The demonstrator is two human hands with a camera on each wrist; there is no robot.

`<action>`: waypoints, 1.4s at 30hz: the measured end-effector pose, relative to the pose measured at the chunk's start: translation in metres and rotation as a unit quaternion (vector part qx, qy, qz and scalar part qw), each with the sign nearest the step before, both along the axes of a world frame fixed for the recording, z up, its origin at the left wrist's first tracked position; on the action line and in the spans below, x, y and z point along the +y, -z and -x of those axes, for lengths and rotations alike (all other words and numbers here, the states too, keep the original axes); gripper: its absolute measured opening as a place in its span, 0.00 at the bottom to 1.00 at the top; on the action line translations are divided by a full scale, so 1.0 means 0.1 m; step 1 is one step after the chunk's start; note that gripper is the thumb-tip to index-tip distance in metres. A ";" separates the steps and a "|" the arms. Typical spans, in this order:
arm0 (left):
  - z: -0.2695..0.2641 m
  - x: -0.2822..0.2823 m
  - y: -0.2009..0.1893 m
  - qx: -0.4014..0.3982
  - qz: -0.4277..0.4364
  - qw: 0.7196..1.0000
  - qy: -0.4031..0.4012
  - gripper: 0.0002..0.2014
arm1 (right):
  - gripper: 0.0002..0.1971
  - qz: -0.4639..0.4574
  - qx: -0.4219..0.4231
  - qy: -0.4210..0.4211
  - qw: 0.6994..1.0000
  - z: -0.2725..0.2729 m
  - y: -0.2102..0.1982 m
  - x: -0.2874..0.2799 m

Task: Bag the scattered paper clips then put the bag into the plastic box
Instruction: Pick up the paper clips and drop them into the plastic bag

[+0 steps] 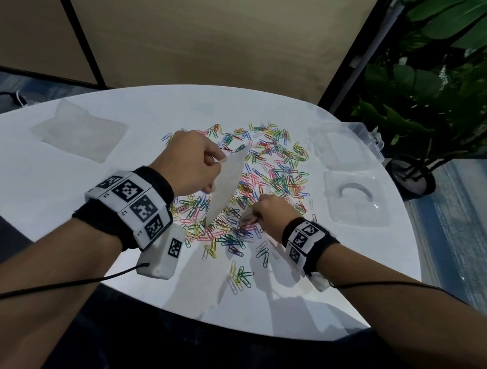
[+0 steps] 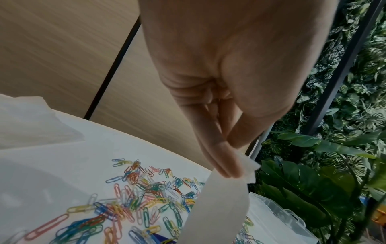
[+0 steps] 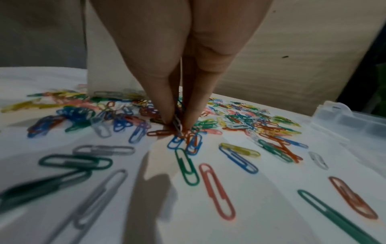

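Many coloured paper clips (image 1: 254, 185) lie scattered over the middle of the white table (image 1: 60, 199). My left hand (image 1: 193, 163) pinches the top edge of a translucent white bag (image 1: 226, 183), which hangs above the clips; the pinch shows in the left wrist view, thumb and fingers on the bag (image 2: 221, 206). My right hand (image 1: 266, 211) is down in the pile, its fingertips (image 3: 169, 115) pinching a few paper clips (image 3: 177, 125) against the table. The clear plastic box (image 1: 353, 143) stands open at the far right.
The box's clear lid (image 1: 355, 197) lies flat near the right edge. A stack of spare clear bags (image 1: 80, 130) sits at the far left. Leafy plants (image 1: 448, 84) stand beyond the table's right side. A wooden panel wall rises behind.
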State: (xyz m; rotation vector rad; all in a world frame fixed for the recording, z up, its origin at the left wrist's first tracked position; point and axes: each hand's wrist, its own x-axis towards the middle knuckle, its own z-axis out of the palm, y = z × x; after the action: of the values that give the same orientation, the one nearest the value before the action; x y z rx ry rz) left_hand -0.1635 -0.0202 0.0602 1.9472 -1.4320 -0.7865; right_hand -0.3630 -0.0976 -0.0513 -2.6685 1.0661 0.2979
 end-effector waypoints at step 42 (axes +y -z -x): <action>0.39 -0.14 0.07 -0.007 0.007 0.998 0.058 0.13 | 0.05 -0.185 -0.298 0.287 0.891 -0.23 -0.83 -0.09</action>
State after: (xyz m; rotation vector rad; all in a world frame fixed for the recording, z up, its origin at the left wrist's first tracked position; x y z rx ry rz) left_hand -0.2022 -0.0343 0.0534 1.8763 -1.5667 -0.8145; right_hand -0.3402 -0.1064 0.0320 -1.8022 1.3351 -0.3780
